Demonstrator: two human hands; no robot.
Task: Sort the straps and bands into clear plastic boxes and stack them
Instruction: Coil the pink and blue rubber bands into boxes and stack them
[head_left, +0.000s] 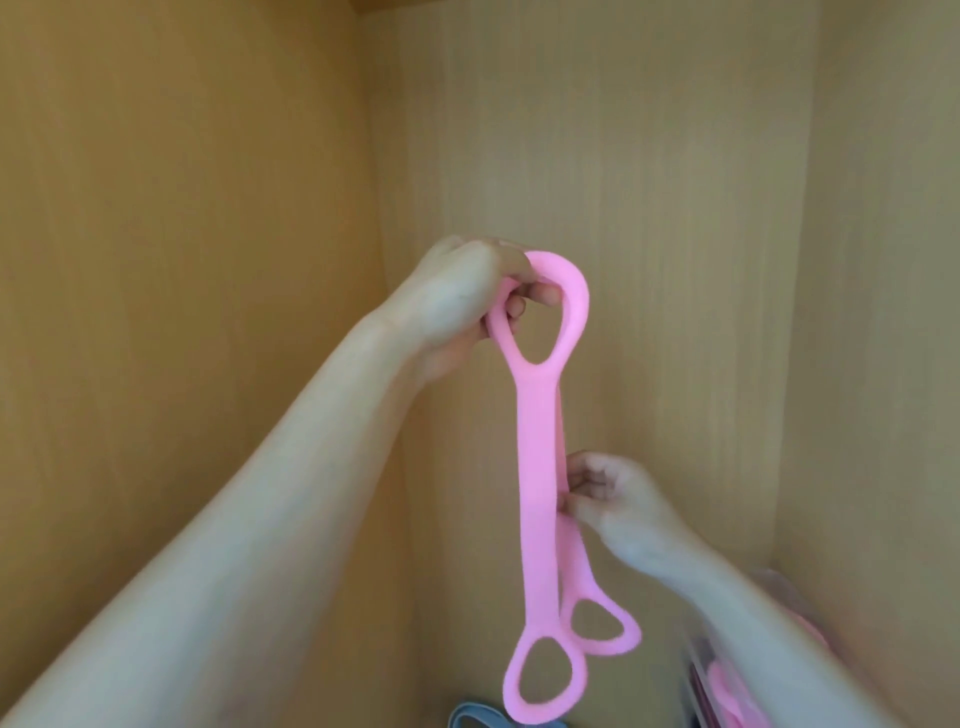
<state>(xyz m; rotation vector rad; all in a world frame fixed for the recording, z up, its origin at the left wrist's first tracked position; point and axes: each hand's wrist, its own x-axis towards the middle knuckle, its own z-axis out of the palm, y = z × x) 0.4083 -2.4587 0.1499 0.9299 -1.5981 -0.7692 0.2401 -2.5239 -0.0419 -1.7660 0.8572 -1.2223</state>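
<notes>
Before wood panels, left hand grips pink bands, right hand pinches

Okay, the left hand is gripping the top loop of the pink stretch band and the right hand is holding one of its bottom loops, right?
Not quite. In the head view the right hand pinches the pink stretch band midway along its strap; both bottom loops hang free. The left hand does grip the top loop.

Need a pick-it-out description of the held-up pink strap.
Find the wooden cabinet corner. In front of it, the left hand holds up a pink strap by its top loop, the right hand pinching its middle. Unlike the blue-grey band below, it hangs long with oval loops.
</notes>
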